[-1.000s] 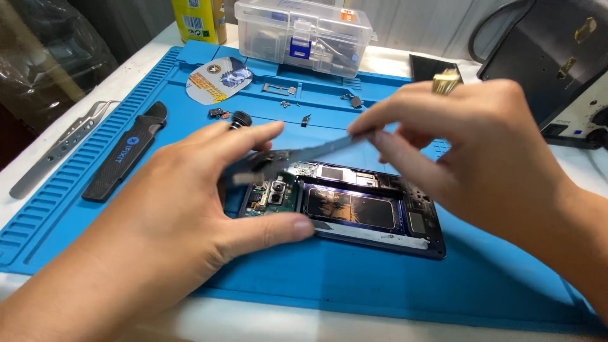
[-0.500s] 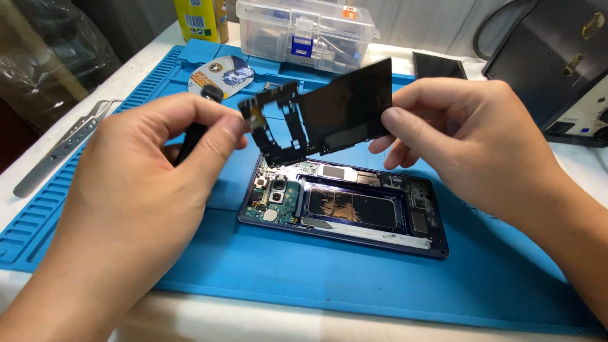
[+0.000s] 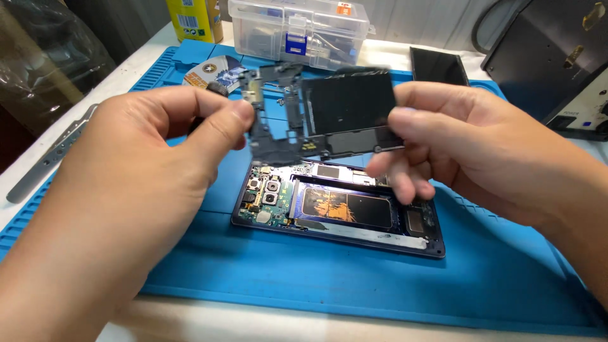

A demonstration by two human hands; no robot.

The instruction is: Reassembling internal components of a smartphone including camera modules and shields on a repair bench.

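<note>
An opened dark-blue phone (image 3: 335, 212) lies flat on the blue work mat (image 3: 354, 278), its circuit board, cameras and battery exposed. Both hands hold a black inner cover panel (image 3: 345, 114) lifted in the air above the phone. My left hand (image 3: 158, 152) pinches the panel's left end between thumb and fingers. My right hand (image 3: 468, 149) pinches its right end. The panel is slightly blurred.
A clear plastic parts box (image 3: 297, 28) and a yellow container (image 3: 193, 19) stand at the back. Beside them are a round sticker disc (image 3: 206, 73), a dark phone screen (image 3: 439, 65) and a black machine (image 3: 551, 57). Metal tools (image 3: 50, 155) lie left of the mat.
The black panel, first lying on the phone under both hands, was lifted off and raised. It is now held higher and flatter toward the camera, with the phone's inside exposed.
</note>
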